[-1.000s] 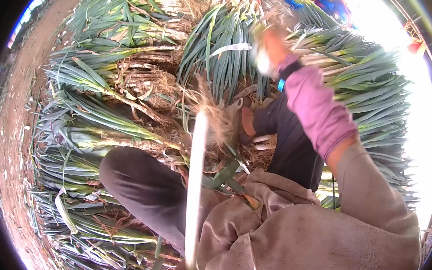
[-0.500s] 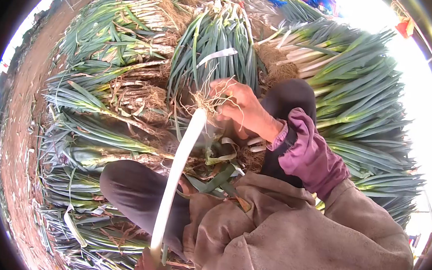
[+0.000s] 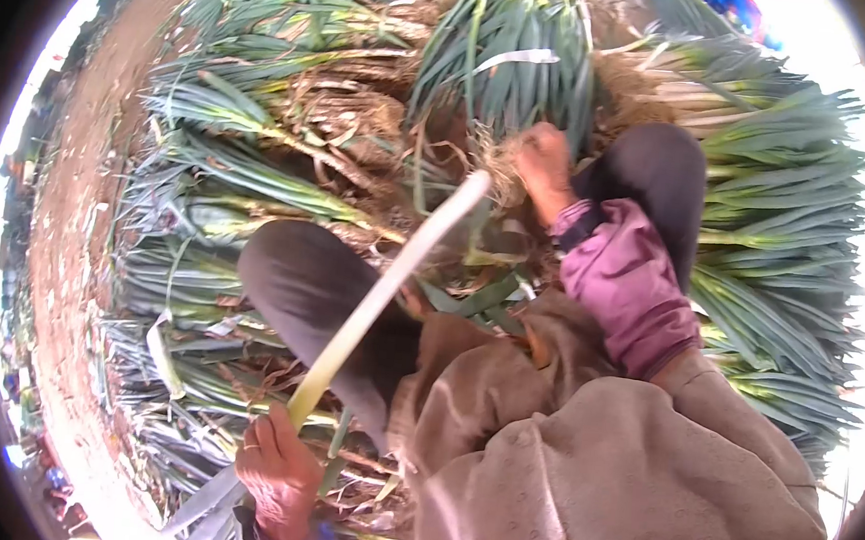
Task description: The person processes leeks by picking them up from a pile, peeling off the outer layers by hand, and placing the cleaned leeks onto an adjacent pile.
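Note:
One long leek [image 3: 386, 287] slants across my lap, its white root end up and its green part low on the left. My left hand [image 3: 280, 470] is wrapped round the stem near the green leaves. At the other end my right hand [image 3: 543, 162], in a purple sleeve, has its fingers closed on the stringy roots [image 3: 500, 169] of that leek. Just beyond the right hand a bunch of leeks [image 3: 517, 65] lies with its dark green leaves toward me and a pale strip across it.
Piled leeks [image 3: 258, 188] with brown roots line the left side. More leeks [image 3: 777, 214] are stacked on the right, white ends inward. My bent knees [image 3: 302, 271] flank the middle, where loose leaves [image 3: 481, 298] lie. Bare soil [image 3: 87, 196] runs along the far left.
The leek has tilted further to the right at its root end. My left hand has come more into view from the bottom edge. My right hand, earlier raised away, is now at the roots.

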The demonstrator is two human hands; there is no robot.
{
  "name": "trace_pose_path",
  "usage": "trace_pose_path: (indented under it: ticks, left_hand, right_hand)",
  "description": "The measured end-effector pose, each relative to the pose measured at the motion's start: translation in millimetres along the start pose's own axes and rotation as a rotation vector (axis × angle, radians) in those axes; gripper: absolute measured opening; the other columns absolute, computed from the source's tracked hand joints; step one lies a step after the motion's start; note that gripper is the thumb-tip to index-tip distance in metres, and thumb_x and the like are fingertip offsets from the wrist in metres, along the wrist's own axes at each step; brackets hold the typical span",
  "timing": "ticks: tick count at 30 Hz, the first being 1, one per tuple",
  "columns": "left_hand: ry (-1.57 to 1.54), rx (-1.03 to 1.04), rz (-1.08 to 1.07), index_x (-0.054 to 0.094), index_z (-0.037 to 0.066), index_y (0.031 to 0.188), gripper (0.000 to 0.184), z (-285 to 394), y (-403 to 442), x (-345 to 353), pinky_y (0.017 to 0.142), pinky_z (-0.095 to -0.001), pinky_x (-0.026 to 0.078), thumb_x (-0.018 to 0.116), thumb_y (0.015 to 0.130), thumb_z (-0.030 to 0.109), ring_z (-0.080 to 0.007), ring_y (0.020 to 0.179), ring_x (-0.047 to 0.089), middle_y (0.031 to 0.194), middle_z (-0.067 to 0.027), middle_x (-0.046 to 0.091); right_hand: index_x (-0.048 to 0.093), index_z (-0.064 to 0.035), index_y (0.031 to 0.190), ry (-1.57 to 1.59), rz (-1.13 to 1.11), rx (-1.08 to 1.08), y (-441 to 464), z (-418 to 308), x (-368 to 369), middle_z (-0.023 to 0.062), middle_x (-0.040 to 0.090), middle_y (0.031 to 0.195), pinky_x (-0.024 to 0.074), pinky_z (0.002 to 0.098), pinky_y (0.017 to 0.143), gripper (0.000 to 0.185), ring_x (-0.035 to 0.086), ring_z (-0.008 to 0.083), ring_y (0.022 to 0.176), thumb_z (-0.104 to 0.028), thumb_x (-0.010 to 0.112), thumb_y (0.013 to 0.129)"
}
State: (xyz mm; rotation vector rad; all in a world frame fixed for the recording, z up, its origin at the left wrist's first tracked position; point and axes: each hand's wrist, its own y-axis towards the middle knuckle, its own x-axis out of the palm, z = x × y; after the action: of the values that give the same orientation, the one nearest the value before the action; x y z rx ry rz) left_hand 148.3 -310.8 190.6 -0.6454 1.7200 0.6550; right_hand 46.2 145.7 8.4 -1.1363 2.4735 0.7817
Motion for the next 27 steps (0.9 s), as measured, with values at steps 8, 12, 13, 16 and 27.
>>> trace_pose_path:
  ticks: [8, 12, 13, 16, 27]
  left_hand:
    - [0.487, 0.050, 0.017, 0.055, -0.011, 0.113, 0.032, -27, 11, -9, 0.073, -0.0390, 0.054, 0.053, 0.083, 0.000, -0.0329, 0.085, 0.061, 0.098, -0.0223, 0.060]
    - [0.603, 0.093, 0.056, 0.053, -0.006, 0.125, 0.039, -48, 22, -2, 0.088, -0.0435, 0.050, 0.045, 0.092, 0.014, -0.0362, 0.104, 0.058, 0.116, -0.0206, 0.059]
    - [0.553, 0.183, 0.213, 0.053, -0.003, 0.124, 0.037, -50, 42, -3, 0.093, -0.0463, 0.047, 0.050, 0.092, 0.014, -0.0366, 0.109, 0.056, 0.121, -0.0209, 0.056]
    - [0.630, 0.464, 0.370, 0.063, 0.001, 0.106, 0.026, 0, 124, -101, 0.071, -0.0403, 0.054, 0.062, 0.090, 0.021, -0.0301, 0.076, 0.062, 0.091, -0.0150, 0.065]
    - [0.466, 0.662, 1.128, 0.065, 0.010, 0.092, 0.015, 80, 200, -227, 0.079, -0.0428, 0.053, 0.068, 0.087, 0.024, -0.0311, 0.095, 0.063, 0.109, -0.0138, 0.060]
  right_hand:
    - [0.052, -0.0051, 0.102, -0.647, -0.574, -0.536, 4, -41, -40, 0.0135, 0.055, 0.081, 0.0467, 0.0361, 0.063, 0.031, 0.058, 0.0311, 0.066, -0.008, 0.060, 0.072]
    - [0.055, -0.0045, 0.081, -0.443, -0.355, -0.576, 6, -157, -80, 0.0126, 0.059, 0.068, 0.0510, 0.0392, 0.059, 0.017, 0.064, 0.0311, 0.070, -0.013, 0.064, 0.069]
    - [0.054, -0.0010, 0.088, -0.417, -0.451, -0.489, 4, -192, -88, 0.0109, 0.057, 0.066, 0.0503, 0.0394, 0.056, 0.024, 0.062, 0.0303, 0.063, -0.015, 0.064, 0.071]
    - [0.043, 0.0080, 0.110, 0.030, -0.733, -0.401, 9, -232, -113, 0.0137, 0.056, 0.064, 0.0495, 0.0376, 0.050, 0.057, 0.059, 0.0362, 0.059, -0.030, 0.071, 0.078]
    - [0.057, 0.0014, 0.093, 1.049, -0.346, -0.404, 9, -283, -246, 0.0075, 0.053, 0.066, 0.0437, 0.0338, 0.053, 0.036, 0.052, 0.0208, 0.056, -0.025, 0.076, 0.077]
